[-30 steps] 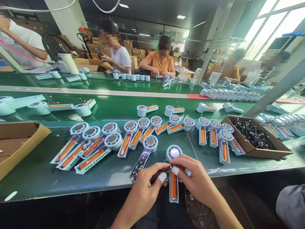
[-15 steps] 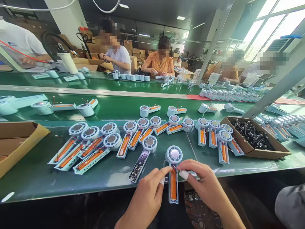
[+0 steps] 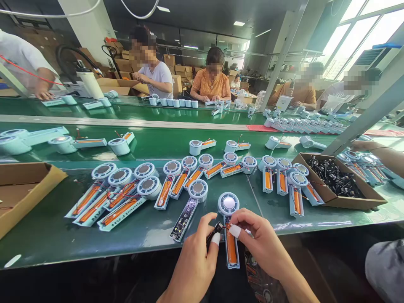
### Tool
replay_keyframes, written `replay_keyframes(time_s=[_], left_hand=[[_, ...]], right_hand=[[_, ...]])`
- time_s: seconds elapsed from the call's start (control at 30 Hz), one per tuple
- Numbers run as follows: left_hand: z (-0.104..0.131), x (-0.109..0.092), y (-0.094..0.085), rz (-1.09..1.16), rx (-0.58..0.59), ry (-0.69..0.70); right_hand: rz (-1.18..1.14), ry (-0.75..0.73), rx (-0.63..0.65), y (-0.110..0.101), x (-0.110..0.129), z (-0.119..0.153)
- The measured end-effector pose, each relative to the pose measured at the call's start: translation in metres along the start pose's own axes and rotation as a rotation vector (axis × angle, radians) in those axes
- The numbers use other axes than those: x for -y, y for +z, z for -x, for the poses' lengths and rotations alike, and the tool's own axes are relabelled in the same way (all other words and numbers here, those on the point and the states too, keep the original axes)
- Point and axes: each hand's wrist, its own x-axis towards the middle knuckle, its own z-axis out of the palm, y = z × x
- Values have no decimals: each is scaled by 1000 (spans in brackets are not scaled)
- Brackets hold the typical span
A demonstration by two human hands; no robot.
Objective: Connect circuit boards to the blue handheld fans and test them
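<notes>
A light-blue handheld fan (image 3: 228, 204) lies in front of me, its open handle jutting past the bench's front edge with an orange battery (image 3: 231, 248) inside. Left of that handle, my left hand (image 3: 198, 252) grips a small black circuit board (image 3: 215, 232) between thumb and fingers. My right hand (image 3: 255, 235) is closed in a pinch over the top of the handle, on a thin wire (image 3: 224, 227) that runs toward the board. The fingers partly hide the wire's end. Beside my left hand, another fan (image 3: 198, 190) has a black circuit board (image 3: 184, 219) in its handle.
Several open fans (image 3: 120, 176) lie left and right on the green bench (image 3: 126, 244). A cardboard box (image 3: 356, 204) of black boards stands right, another box (image 3: 28, 189) left. Fans sit on the conveyor belt (image 3: 164, 141). A co-worker's arm (image 3: 372, 147) reaches in at right.
My left hand has drawn back from the wires and now shows a black circuit board in its grip. My right hand has shifted slightly left. Fans on the belt have moved right; a co-worker's arm has appeared.
</notes>
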Motion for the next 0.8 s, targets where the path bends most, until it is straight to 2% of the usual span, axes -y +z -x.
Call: replay_keyframes(time_s=[0.27,0.5,0.67,0.8], left_hand=[[3,-3,3,7,-119,68],[4,-2,6,-74,-224,258],[11,7,15,-139,-253,361],[7,8,6,-72,-193,331]], right_hand=[[478,-155,11,2,7,2],[811,-329,-43,12,11,6],[889,-326,-89,20,15,6],[794,-280,-15,14,16,3]])
